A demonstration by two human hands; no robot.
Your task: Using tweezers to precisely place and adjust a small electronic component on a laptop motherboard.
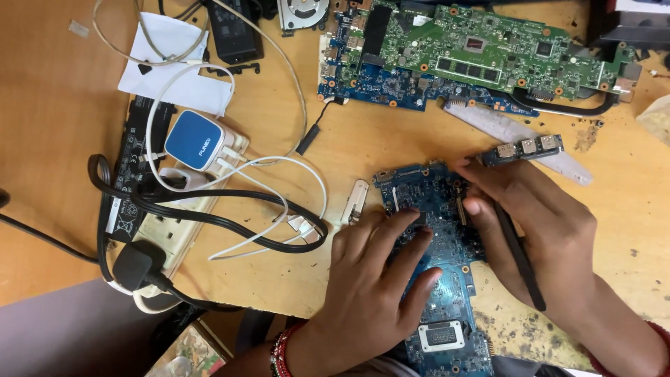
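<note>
A blue laptop circuit board [447,279] lies on the wooden table [56,126] near its front edge. My left hand [373,279] rests flat on the board's left side, fingers spread and pressing it down. My right hand [541,230] grips a thin black pen-like tool [520,258], its upper end hidden under my fingers at the board's top right part. A small blue connector board [523,149] with three metal ports lies just above my right hand.
A large green and blue motherboard [481,56] lies at the back. A white power strip [174,223] with a blue-white charger [195,139], black plug [136,265] and tangled cables fills the left. A silver metal bracket [356,201] lies left of the board.
</note>
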